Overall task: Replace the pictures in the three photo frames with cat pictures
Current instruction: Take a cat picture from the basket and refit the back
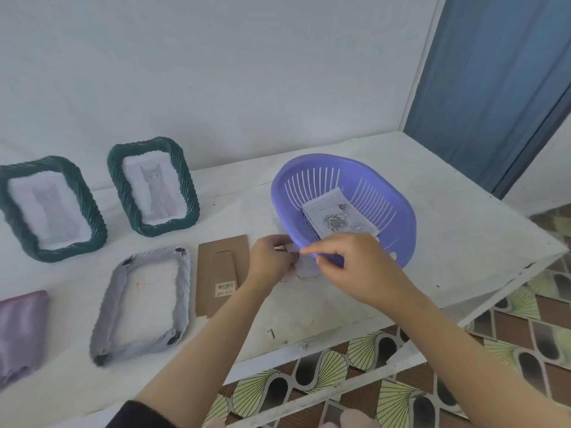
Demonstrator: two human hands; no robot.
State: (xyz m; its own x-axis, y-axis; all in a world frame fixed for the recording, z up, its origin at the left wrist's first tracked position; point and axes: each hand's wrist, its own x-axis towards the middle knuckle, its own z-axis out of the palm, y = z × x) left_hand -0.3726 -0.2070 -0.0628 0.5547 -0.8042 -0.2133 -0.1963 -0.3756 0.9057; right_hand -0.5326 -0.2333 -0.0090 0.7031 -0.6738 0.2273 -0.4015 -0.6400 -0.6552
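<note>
Head view showed the left grip and the right grip meeting at the near rim of a purple basket on the white desk. Both were curled, and between them they pinched a small white paper, the left at its left edge and the right from above. What was printed on the paper could not be made out. A rose picture lay inside the basket.

At the far left, two green frames stood upright side by side. The left green frame held a faint picture, and the right green frame held a grey cat picture.

Nearer, a third frame lay face down with its grey back open. A brown backing board lay flat just to its right, partly under the left wrist. A purple cloth sat at the near left edge.
</note>
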